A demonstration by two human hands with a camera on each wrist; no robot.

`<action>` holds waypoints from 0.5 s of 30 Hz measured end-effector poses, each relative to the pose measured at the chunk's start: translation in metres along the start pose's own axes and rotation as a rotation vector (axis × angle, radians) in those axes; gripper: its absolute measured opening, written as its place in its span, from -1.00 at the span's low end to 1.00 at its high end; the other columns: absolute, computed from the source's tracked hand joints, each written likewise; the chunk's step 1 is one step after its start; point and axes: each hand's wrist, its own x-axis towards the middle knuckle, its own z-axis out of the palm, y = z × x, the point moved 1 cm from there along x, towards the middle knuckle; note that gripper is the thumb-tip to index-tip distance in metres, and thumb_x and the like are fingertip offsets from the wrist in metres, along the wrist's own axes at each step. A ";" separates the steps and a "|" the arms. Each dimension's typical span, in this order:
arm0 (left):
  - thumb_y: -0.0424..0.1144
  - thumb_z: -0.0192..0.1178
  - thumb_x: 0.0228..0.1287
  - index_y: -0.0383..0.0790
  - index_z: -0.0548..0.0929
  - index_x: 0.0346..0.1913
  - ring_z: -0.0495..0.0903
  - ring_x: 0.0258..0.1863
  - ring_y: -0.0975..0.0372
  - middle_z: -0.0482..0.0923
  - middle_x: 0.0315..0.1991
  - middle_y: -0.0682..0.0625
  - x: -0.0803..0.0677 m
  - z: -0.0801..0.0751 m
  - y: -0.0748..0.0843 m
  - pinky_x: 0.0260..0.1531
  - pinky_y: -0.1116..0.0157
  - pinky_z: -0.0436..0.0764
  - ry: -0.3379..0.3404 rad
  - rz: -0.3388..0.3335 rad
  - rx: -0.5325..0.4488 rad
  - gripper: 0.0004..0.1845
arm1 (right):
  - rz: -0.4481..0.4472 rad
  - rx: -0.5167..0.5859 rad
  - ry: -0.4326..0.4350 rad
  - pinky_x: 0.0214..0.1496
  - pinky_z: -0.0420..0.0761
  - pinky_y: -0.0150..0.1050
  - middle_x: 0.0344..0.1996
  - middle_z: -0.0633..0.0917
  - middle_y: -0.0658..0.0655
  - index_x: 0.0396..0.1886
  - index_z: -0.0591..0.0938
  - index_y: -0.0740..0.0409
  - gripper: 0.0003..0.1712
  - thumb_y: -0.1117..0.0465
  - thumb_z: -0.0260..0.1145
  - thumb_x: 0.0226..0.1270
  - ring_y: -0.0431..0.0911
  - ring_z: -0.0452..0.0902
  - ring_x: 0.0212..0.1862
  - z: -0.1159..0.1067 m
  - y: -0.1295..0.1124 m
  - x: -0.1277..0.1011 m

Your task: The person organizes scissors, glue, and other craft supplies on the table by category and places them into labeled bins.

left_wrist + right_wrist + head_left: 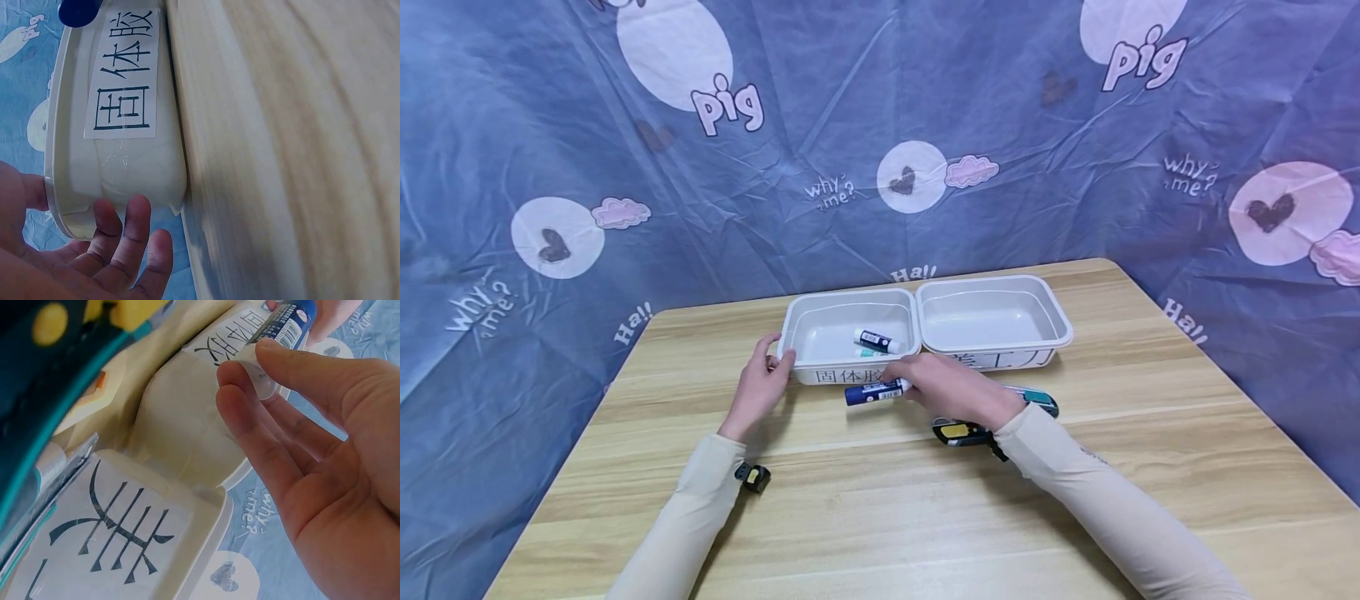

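Wooden table (880, 508) before blue patterned cloth backdrop (880, 125).

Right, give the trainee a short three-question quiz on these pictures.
1. True or false: the right hand pinches a glue stick by its white end.
2. Multiple choice: what lies inside the left tray? A) a knife B) a glue stick C) nothing
3. Fill in: the left hand touches the tray's near-left ____.

Key
1. True; the wrist view shows fingertips on the white cap.
2. B; another glue stick lies on its floor, while the right tray shows nothing inside.
3. Corner; the fingers lie against the tray's corner wall, with the thumb over the rim.
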 end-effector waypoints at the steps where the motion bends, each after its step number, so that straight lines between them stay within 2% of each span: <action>1: -0.08 0.02 0.60 -0.21 0.24 0.54 0.50 -0.43 0.22 0.56 -0.35 -0.16 0.000 0.000 0.000 -0.32 0.26 0.46 -0.001 0.000 0.000 -0.42 | 0.003 0.003 -0.001 -0.01 0.68 -0.20 0.00 0.77 0.03 0.09 0.70 0.04 -0.60 0.44 0.40 0.30 -0.14 0.71 -0.02 0.000 0.000 0.000; 15: -0.09 0.03 0.59 -0.21 0.25 0.54 0.52 -0.44 0.24 0.55 -0.38 -0.11 0.000 0.000 0.001 -0.28 0.26 0.48 0.008 -0.004 -0.003 -0.42 | 0.002 0.006 0.018 -0.10 0.67 -0.24 -0.06 0.75 0.02 0.09 0.69 0.03 -0.65 0.36 0.42 0.34 -0.16 0.70 -0.12 -0.002 -0.001 0.000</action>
